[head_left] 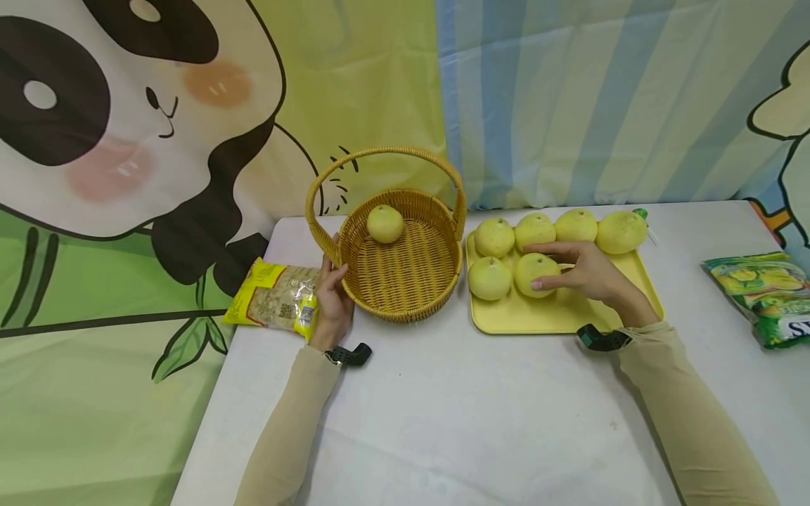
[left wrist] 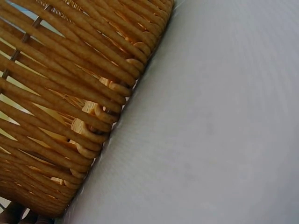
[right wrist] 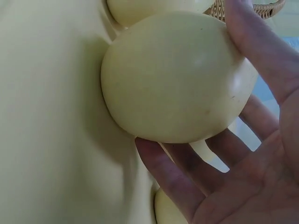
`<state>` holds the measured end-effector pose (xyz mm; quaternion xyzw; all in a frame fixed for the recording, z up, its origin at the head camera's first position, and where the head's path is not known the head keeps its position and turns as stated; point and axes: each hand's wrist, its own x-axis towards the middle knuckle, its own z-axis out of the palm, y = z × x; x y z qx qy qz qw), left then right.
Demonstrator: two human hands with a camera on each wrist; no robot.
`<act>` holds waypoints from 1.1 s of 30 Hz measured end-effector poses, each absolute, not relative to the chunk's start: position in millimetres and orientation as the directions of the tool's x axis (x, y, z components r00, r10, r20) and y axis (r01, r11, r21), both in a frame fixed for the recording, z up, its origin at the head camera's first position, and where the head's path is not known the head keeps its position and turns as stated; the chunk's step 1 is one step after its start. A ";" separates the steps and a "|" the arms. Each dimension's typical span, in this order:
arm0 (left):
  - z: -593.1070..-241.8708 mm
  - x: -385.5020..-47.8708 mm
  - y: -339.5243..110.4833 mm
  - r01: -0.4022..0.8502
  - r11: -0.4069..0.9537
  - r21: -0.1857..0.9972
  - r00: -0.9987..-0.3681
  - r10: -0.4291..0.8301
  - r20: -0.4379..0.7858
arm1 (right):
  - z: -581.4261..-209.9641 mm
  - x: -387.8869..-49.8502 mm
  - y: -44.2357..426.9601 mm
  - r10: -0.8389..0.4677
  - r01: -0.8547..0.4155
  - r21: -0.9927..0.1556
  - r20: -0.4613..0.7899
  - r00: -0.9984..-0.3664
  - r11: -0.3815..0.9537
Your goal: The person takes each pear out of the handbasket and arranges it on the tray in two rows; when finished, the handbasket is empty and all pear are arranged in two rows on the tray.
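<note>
A round wicker basket (head_left: 405, 281) with a tall arched handle stands on the table, one round pale-yellow fruit (head_left: 384, 223) inside it. My left hand (head_left: 333, 302) holds the basket's left side near the foot of the handle. In the left wrist view the woven wall (left wrist: 79, 84) fills the left part, and only dark fingertips show at the bottom corner. Over a yellow tray (head_left: 569, 316), my right hand (head_left: 585, 270) grips a front-row fruit (head_left: 534, 275) between thumb and fingers. The right wrist view shows that fruit (right wrist: 173, 79) close up, the fingers curved along its side.
More pale-yellow fruits (head_left: 576, 226) sit on the tray, mostly along its back edge. A yellow-and-clear packet (head_left: 278, 295) lies left of the basket. At the far right lies a green packet (head_left: 762, 299). Printed cloth (head_left: 538, 105) hangs behind the table.
</note>
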<state>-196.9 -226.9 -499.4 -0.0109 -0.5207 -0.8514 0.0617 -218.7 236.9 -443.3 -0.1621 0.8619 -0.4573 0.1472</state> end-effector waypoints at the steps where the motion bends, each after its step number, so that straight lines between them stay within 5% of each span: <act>1: -499.5 -196.5 -227.0 0.114 -0.451 0.885 -0.992 -0.095 0.080 | -443.3 -218.5 237.2 -0.426 -0.157 -0.836 -0.099 -0.899 0.525; 23: -500.3 -196.6 -227.7 0.101 -0.427 0.898 -0.993 -0.101 0.064 | -391.7 -227.9 216.8 -0.431 -0.177 -0.876 -0.039 -0.901 0.449; 33: -500.0 -196.1 -226.8 0.106 -0.436 0.894 -0.993 -0.100 0.069 | -368.4 -242.8 144.3 -0.696 -0.213 -0.936 -0.046 -0.716 0.282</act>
